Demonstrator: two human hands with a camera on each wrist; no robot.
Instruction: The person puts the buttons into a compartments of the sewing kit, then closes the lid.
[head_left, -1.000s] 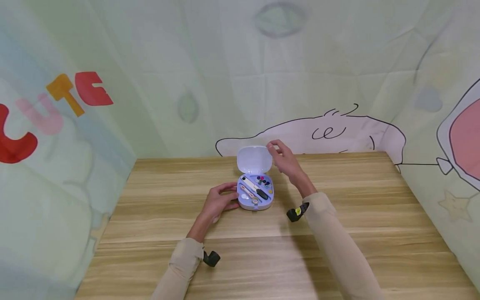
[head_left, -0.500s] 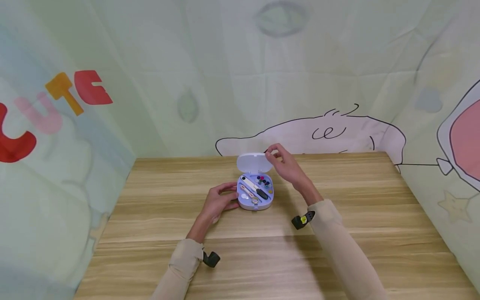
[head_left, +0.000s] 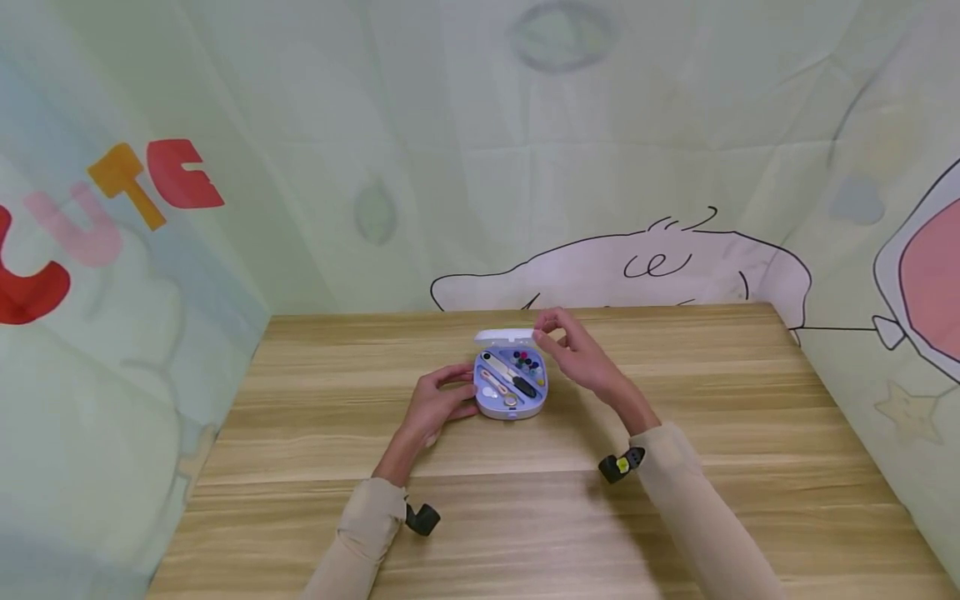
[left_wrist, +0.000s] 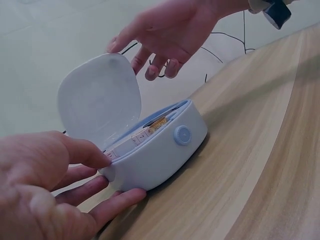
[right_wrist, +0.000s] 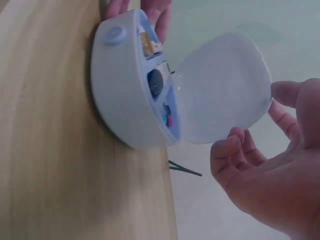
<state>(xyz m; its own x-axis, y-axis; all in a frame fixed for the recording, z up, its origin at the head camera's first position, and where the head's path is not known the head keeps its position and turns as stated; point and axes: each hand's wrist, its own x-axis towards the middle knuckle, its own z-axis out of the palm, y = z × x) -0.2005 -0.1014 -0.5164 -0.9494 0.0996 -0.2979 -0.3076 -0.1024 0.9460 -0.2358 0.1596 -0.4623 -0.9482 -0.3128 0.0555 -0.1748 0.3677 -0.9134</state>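
A pale blue and white sewing kit box (head_left: 512,412) stands on the table, its hinged lid (head_left: 506,337) tilted up over the back. My left hand (head_left: 437,404) holds the box's left side, with one fingertip at the rim and another low by the base in the left wrist view. At the lid's right corner my right hand (head_left: 576,354) pinches the edge between thumb and finger, the other fingers loosely bent. Inside lie a long white tool with a black end (head_left: 523,387), a strip printed with numbers (left_wrist: 132,142) and several small coloured pieces (head_left: 526,362).
The wooden table (head_left: 360,525) runs out on both sides of the box and towards me. Close behind its back edge hangs a printed cloth (head_left: 337,167) with cartoon drawings. A round blue catch (left_wrist: 182,135) sticks out from the box's front.
My right hand has brought the lid forward and down from nearly upright, the wrist moving right and towards me. The left hand and the box have stayed in place.
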